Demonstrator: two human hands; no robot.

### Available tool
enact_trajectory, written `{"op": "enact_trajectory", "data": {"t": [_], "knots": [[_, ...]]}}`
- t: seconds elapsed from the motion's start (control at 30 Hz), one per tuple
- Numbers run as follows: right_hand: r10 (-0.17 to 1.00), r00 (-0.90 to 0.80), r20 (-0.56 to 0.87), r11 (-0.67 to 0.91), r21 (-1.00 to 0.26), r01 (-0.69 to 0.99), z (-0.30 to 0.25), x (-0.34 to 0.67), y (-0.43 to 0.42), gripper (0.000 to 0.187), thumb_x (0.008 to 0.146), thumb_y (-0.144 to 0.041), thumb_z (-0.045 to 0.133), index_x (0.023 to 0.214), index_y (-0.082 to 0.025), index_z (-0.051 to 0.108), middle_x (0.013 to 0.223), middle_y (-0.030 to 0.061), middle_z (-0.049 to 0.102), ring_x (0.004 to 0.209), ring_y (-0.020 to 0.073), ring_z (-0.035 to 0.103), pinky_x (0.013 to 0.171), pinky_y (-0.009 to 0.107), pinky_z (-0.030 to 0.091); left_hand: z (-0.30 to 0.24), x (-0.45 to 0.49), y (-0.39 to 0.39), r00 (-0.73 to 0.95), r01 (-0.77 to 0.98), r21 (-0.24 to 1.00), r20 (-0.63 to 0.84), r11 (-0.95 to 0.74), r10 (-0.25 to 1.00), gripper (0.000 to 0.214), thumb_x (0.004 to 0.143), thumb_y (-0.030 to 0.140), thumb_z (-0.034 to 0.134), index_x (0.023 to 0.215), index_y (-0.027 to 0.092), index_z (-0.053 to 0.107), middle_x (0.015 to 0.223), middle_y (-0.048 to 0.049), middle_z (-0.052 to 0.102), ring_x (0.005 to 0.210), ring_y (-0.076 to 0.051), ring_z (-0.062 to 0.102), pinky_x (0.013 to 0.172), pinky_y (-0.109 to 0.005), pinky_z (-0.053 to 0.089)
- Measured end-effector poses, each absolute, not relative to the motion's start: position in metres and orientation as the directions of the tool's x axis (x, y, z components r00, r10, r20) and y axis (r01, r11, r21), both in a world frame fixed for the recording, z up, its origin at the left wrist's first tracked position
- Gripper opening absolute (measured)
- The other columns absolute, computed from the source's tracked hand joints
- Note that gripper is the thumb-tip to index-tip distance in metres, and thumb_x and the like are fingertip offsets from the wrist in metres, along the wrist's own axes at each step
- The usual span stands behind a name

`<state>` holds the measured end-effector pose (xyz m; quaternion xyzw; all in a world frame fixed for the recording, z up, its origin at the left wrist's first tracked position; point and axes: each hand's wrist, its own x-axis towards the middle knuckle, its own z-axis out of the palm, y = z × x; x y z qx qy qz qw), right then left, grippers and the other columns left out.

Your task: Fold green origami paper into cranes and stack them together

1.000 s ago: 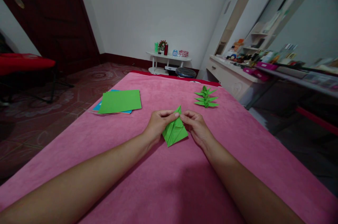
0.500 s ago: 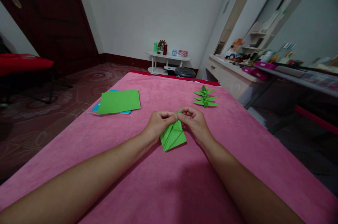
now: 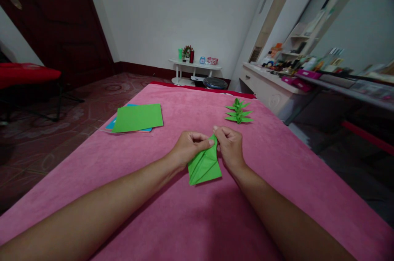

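Observation:
A piece of folded green paper (image 3: 204,167) with several crease lines is held between my two hands, over the pink cloth (image 3: 172,216). My left hand (image 3: 190,148) pinches its upper left part, thumb lying across the top face. At the upper right corner, the fingers of my right hand (image 3: 230,146) are closed on the paper's narrow tip. The paper's wide lower edge points toward me. Which fingers lie behind the sheet is hidden.
On the left lies a stack of paper sheets (image 3: 138,118), green on top with blue beneath. Several folded green paper pieces (image 3: 239,111) with pointed ends stand in a row at the right. Farther off are a small white shelf table (image 3: 197,64) and a cluttered dresser (image 3: 277,78).
The folded paper has come slightly nearer to me and shows more of its face. My right hand has shifted its grip at the upper tip, its fingers curling tighter.

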<state>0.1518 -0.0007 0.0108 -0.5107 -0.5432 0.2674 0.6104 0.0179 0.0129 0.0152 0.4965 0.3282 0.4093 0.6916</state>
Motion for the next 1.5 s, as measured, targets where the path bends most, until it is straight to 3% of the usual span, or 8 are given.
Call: {"op": "enact_trajectory", "data": {"t": [0.17, 0.3, 0.5, 0.67, 0.87, 1.0, 1.23, 1.5], "knots": [[0.965, 0.134, 0.227, 0.227, -0.974, 0.016, 0.008, 0.157, 0.007, 0.048, 0.082, -0.06, 0.049, 0.055, -0.02, 0.05, 0.04, -0.0047, 0.043, 0.034, 0.0082, 0.035, 0.037, 0.023, 0.024, 0.013, 0.017, 0.017, 0.418, -0.264, 0.948, -0.055, 0.179, 0.907, 0.02, 0.058, 0.031, 0.08, 0.064, 0.013, 0.072, 0.058, -0.0018, 0.066, 0.047, -0.009, 0.053, 0.049, -0.021, 0.039], [0.981, -0.061, 0.186, 0.188, -0.981, 0.04, 0.012, 0.16, 0.007, 0.042, 0.072, -0.057, 0.064, 0.059, -0.02, 0.051, 0.041, -0.0063, 0.043, 0.035, 0.0076, 0.035, 0.037, 0.022, 0.024, 0.011, 0.015, 0.021, 0.381, -0.281, 0.945, -0.051, 0.168, 0.923, 0.023, 0.057, 0.032, 0.081, 0.066, 0.013, 0.072, 0.061, -0.003, 0.068, 0.05, -0.01, 0.056, 0.051, -0.022, 0.042], [0.972, 0.076, 0.221, 0.214, -0.972, 0.094, 0.012, 0.155, 0.005, 0.048, 0.075, -0.057, 0.061, 0.05, -0.019, 0.046, 0.038, -0.0061, 0.04, 0.033, 0.0064, 0.032, 0.036, 0.021, 0.022, 0.013, 0.016, 0.019, 0.399, -0.285, 0.945, -0.035, 0.16, 0.916, 0.027, 0.056, 0.034, 0.082, 0.066, 0.012, 0.071, 0.061, -0.004, 0.069, 0.05, -0.011, 0.057, 0.052, -0.022, 0.043], [1.0, -0.012, -0.013, -0.013, -0.997, -0.072, 0.009, 0.155, 0.008, 0.058, 0.076, -0.073, 0.043, 0.059, -0.018, 0.052, 0.048, -0.0026, 0.048, 0.038, 0.0082, 0.039, 0.037, 0.021, 0.026, 0.013, 0.016, 0.024, 0.261, -0.319, 0.946, 0.036, 0.051, 0.965, 0.025, 0.058, 0.034, 0.08, 0.066, 0.012, 0.07, 0.058, -0.0024, 0.067, 0.049, -0.01, 0.056, 0.051, -0.022, 0.043], [0.99, -0.122, 0.072, 0.066, -0.996, -0.054, 0.015, 0.142, -0.001, 0.035, 0.063, -0.046, 0.075, 0.064, -0.016, 0.057, 0.057, -0.0038, 0.052, 0.05, 0.0091, 0.044, 0.05, 0.023, 0.035, 0.01, 0.013, 0.03, 0.089, -0.409, 0.912, 0.074, -0.032, 0.993, 0.022, 0.06, 0.03, 0.079, 0.073, 0.013, 0.071, 0.065, -0.0009, 0.068, 0.053, -0.009, 0.055, 0.052, -0.021, 0.043], [0.992, -0.117, 0.057, 0.048, -0.996, -0.074, 0.013, 0.134, -0.005, 0.03, 0.066, -0.043, 0.073, 0.069, -0.015, 0.062, 0.064, -0.0012, 0.058, 0.056, 0.0111, 0.049, 0.057, 0.024, 0.039, 0.009, 0.013, 0.029, 0.068, -0.439, 0.898, 0.057, -0.021, 0.996, 0.022, 0.06, 0.029, 0.079, 0.074, 0.013, 0.072, 0.069, -0.0018, 0.069, 0.056, -0.01, 0.057, 0.055, -0.021, 0.044], [0.996, -0.076, 0.054, 0.048, -0.996, -0.072, 0.007, 0.132, -0.004, 0.029, 0.063, -0.038, 0.075, 0.076, -0.014, 0.066, 0.064, -0.0009, 0.06, 0.053, 0.0113, 0.051, 0.054, 0.024, 0.041, 0.008, 0.016, 0.025, 0.091, -0.435, 0.9, 0.045, -0.001, 0.995, 0.018, 0.06, 0.026, 0.079, 0.072, 0.014, 0.073, 0.067, -0.0015, 0.068, 0.057, -0.009, 0.056, 0.056, -0.021, 0.043], [0.998, 0.015, 0.053, 0.054, -0.997, -0.047, 0.005, 0.13, -0.005, 0.02, 0.062, -0.031, 0.073, 0.066, -0.013, 0.064, 0.057, -0.0018, 0.058, 0.048, 0.0105, 0.049, 0.05, 0.023, 0.039, 0.005, 0.017, 0.026, 0.103, -0.421, 0.906, 0.087, -0.036, 0.991, 0.02, 0.062, 0.028, 0.077, 0.076, 0.015, 0.073, 0.071, -0.0018, 0.069, 0.058, -0.01, 0.057, 0.057, -0.022, 0.044]]}}
